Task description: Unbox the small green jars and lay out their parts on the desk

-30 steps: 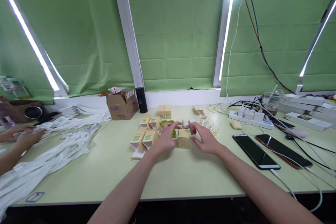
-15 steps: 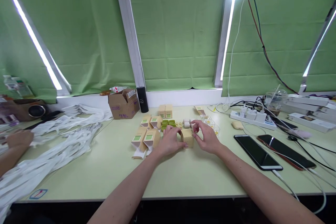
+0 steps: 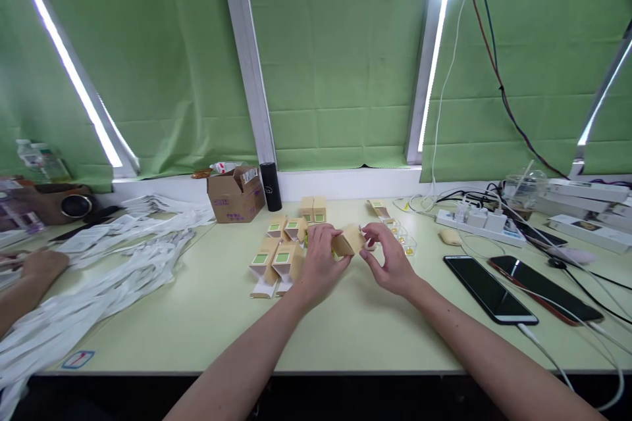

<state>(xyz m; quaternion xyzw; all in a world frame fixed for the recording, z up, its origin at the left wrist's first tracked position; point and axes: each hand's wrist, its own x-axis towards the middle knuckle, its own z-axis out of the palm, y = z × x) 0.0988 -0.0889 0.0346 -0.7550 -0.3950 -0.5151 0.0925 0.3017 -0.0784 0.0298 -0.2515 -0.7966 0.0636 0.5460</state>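
My left hand (image 3: 320, 260) grips a small tan cardboard box (image 3: 351, 237) from its left side, holding it tilted above the table. The thumb and forefinger of my right hand (image 3: 390, 262) pinch at the box's right edge. Just left of my left hand stand several like boxes (image 3: 288, 258) with green labels and flaps hanging open. Two more boxes (image 3: 313, 208) stand side by side farther back. Small clear plastic pieces with yellow bits (image 3: 409, 247) lie beyond my right hand. My left hand mostly hides the green items behind it.
A brown carton (image 3: 236, 197) and a black cylinder (image 3: 270, 187) stand by the wall. White straps (image 3: 123, 276) cover the left side, where another person's hand (image 3: 45, 266) works. Two phones (image 3: 488, 288), cables and a power strip (image 3: 481, 227) lie on the right.
The small box has been raised slightly and tipped over between my hands, so a different face shows. My left hand has shifted its hold on it. The view has shifted slightly.
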